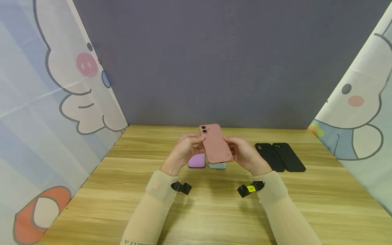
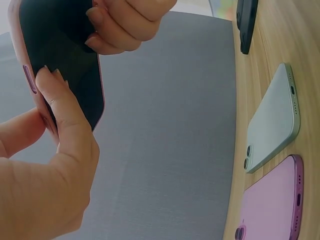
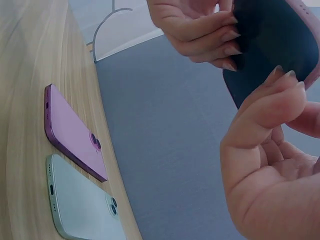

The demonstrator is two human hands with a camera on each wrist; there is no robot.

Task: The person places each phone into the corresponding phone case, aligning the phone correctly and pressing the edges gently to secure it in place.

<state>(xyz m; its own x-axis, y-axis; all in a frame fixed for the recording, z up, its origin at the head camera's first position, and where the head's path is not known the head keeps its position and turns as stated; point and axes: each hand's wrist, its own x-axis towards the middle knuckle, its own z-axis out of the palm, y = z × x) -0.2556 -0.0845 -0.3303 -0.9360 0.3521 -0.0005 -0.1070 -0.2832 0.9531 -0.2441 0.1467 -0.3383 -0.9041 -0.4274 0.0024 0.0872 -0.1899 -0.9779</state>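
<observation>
Both hands hold a pink phone (image 1: 215, 143) up over the table, back and two camera lenses toward the head camera. My left hand (image 1: 185, 149) grips its left edge, thumb on the back near the lenses. At the opposite edge, lower down, my right hand (image 1: 245, 153) pinches it between thumb and fingers. From below, the left wrist view shows the dark screen (image 2: 60, 35) inside a pink rim, with fingertips of both hands resting on it. A purple phone (image 3: 72, 130) and a pale green phone (image 3: 82, 200) lie back up on the table beneath, partly hidden in the head view.
Two black phone cases (image 1: 277, 156) lie side by side on the wooden table (image 1: 208, 217), right of the hands. A dark grey panel (image 1: 202, 64) rises behind the table. Curtains with cartoon animals (image 1: 70, 85) hang at both sides.
</observation>
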